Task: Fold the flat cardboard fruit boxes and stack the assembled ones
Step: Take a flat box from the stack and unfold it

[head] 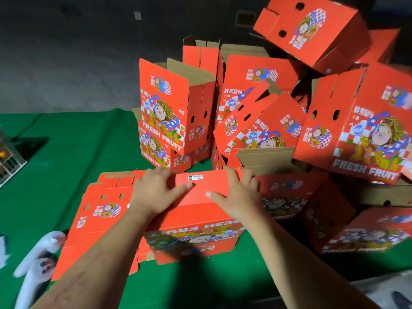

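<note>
A red cardboard fruit box [191, 237] stands in front of me on the green mat, its printed side upside down toward me. My left hand [156, 190] and my right hand [236, 195] both press on its top panel, where a barcode sticker sits, fingers curled over the far edge. Under and left of it lies a stack of flat unfolded boxes [98, 215]. Behind stands a loose pile of assembled boxes [267, 121], some upright with open flaps, some tipped over. One assembled box [312, 30] sits tilted at the top right.
A green mat [66, 152] covers the floor, with dark concrete beyond it. White slippers [38, 257] lie at the lower left. More assembled boxes [370, 230] lie on their sides at the right. A wire rack [6, 161] shows at the left edge.
</note>
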Motion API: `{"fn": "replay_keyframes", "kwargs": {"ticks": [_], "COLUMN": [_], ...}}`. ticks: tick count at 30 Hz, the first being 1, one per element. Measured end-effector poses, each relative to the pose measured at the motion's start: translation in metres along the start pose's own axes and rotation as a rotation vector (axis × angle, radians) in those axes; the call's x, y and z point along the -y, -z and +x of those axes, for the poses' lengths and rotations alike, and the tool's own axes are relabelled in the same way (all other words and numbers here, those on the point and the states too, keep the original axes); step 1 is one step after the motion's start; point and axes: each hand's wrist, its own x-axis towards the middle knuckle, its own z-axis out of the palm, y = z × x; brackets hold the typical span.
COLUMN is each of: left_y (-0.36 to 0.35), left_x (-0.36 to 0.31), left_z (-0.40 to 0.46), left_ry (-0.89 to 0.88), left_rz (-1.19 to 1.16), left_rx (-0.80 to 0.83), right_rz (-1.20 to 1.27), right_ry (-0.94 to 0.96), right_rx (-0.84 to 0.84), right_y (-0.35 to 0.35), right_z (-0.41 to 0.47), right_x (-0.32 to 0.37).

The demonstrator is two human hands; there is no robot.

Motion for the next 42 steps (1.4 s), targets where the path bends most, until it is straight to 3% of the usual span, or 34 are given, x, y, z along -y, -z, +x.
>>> {"fn": "replay_keyframes", "kwargs": {"ticks": [2, 3, 5, 7, 9, 14, 17, 21, 23, 26, 28, 31, 36, 39, 42], "left_y": [0.0, 0.002, 0.007, 0.014, 0.012, 0.044, 0.068, 0.082, 0.082, 0.067, 0.053, 0.041, 0.04, 0.04, 0.025], "left_x": [0.006, 0.008, 0.01, 0.004, -0.005, -0.024, -0.022, -0.024, -0.022, -0.025, -0.031, -0.041, -0.07, -0.094, -0.12], "left_z": [-0.002, -0.006, -0.022, -0.043, -0.068, -0.094, -0.099, -0.096, -0.094, -0.099, -0.109, -0.108, -0.088, -0.061, -0.016], "left_ry": [0.276, 0.491, 0.804, 0.893, 0.924, 0.799, 0.587, 0.434, 0.524, 0.726, 0.725, 0.659, 0.261, -0.094, -0.199], "left_rz": [-0.229, -0.352, -0.832, -1.308, -1.466, -1.537, -1.437, -1.767, -1.714, -1.555, -1.568, -1.62, -1.529, -1.309, -1.086], "left_rx": [-0.131, -0.118, 0.101, 0.412, 0.488, 0.361, 0.128, -0.23, -0.151, 0.224, 0.181, -0.066, -0.21, -0.208, -0.209], "right_rz": [0.177, 0.287, 0.477, 0.528, 0.557, 0.56, 0.704, 1.041, 1.084, 1.117, 1.12, 1.064, 0.887, 0.703, 0.492], "right_ry": [-0.057, -0.113, -0.217, -0.277, -0.284, -0.179, -0.219, -0.059, 0.087, 0.148, 0.177, 0.226, 0.259, 0.307, 0.28], "right_rx": [-0.012, -0.021, -0.013, 0.092, 0.154, -0.123, -0.219, -0.414, -0.478, -0.381, -0.366, -0.341, -0.491, -0.768, -0.879], "right_y": [0.0, 0.001, 0.006, 0.015, 0.023, 0.031, 0.052, 0.08, 0.083, 0.075, 0.068, 0.07, 0.082, 0.089, 0.092], "right_z": [0.0, -0.001, 0.001, 0.005, 0.004, -0.017, -0.024, -0.038, -0.045, -0.051, -0.054, -0.055, -0.041, -0.02, 0.009], "right_x": [-0.001, -0.002, -0.005, -0.011, -0.018, -0.016, 0.002, 0.015, 0.012, 0.003, -0.007, -0.024, -0.054, -0.087, -0.123]}}
